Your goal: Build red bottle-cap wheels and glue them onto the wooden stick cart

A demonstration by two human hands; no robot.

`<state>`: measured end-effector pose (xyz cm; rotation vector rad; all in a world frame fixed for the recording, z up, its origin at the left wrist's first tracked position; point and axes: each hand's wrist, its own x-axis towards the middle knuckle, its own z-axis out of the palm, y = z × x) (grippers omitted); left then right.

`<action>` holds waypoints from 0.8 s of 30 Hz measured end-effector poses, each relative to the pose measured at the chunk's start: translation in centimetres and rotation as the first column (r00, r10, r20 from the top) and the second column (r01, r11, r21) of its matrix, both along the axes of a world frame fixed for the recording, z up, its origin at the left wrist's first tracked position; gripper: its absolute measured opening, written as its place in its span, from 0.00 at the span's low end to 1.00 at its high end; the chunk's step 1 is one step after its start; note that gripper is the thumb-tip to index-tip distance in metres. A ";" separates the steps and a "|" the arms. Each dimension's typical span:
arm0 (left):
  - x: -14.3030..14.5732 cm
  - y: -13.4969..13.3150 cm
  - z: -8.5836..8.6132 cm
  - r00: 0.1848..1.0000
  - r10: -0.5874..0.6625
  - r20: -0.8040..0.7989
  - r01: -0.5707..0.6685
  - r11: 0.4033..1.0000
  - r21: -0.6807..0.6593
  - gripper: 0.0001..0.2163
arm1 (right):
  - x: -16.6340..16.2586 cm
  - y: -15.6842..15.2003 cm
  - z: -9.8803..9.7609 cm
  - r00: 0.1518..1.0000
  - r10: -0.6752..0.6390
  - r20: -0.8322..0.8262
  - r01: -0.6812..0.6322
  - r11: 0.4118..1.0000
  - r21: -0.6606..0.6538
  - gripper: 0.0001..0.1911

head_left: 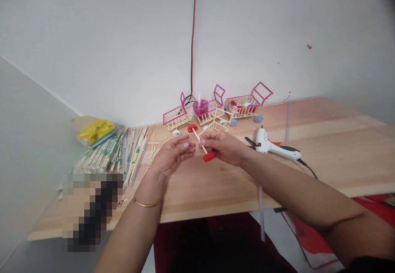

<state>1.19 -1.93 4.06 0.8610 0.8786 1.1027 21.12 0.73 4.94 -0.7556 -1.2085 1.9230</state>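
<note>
My right hand (224,146) pinches a thin wooden stick (196,136) over the table. One red bottle cap (209,157) sits at the stick's near end, and another red bottle cap (192,128) shows at its far end. My left hand (170,154) is open beside the stick, its fingers apart and pointing towards it. Just beyond my hands lies an unpainted stick frame (217,125). Behind it stand little stick carts with pink rims: a left cart (176,118), a middle cart (210,112) and a right cart (243,107) with coloured caps inside.
A white hot glue gun (277,149) lies at right, its cord trailing, with black scissors (251,142) by its nozzle. Bundled sticks (103,153) and loose sticks (137,153) cover the left. A pink paint cup (200,106) stands near the wall, and blue caps (258,118) lie nearby.
</note>
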 end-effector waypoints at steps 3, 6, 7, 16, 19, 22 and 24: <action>0.0 -0.1 -0.1 1.000 -0.018 -0.011 0.018 1.000 -0.003 0.17 | 0.2 0.2 0.2 0.997 0.035 -0.068 -0.038 0.998 -0.047 0.13; -0.1 0.0 -0.3 1.000 -0.008 -0.006 0.008 1.000 -0.005 0.13 | 0.4 0.3 0.2 0.994 0.052 -0.094 -0.063 0.991 -0.117 0.12; -0.1 0.1 -0.3 1.000 0.011 0.001 -0.011 1.000 -0.004 0.13 | 0.5 0.3 0.3 0.993 0.062 -0.099 -0.075 0.988 -0.133 0.12; 0.4 0.4 0.0 0.983 0.140 0.117 -0.154 0.981 0.117 0.12 | 0.3 -0.3 0.3 0.980 0.171 -0.101 -0.186 0.969 -0.164 0.10; 0.6 0.2 -0.1 0.985 0.141 0.103 -0.155 0.978 0.139 0.12 | 0.2 -0.4 0.2 0.978 0.178 -0.108 -0.195 0.965 -0.173 0.10; 0.7 0.2 -0.1 0.985 0.151 0.081 -0.161 0.979 0.128 0.12 | 0.0 -0.5 0.2 0.979 0.173 -0.106 -0.190 0.965 -0.180 0.10; 0.7 0.2 -0.1 0.984 0.166 0.071 -0.173 0.978 0.119 0.11 | 0.0 -0.5 0.3 0.981 0.168 -0.099 -0.184 0.965 -0.185 0.10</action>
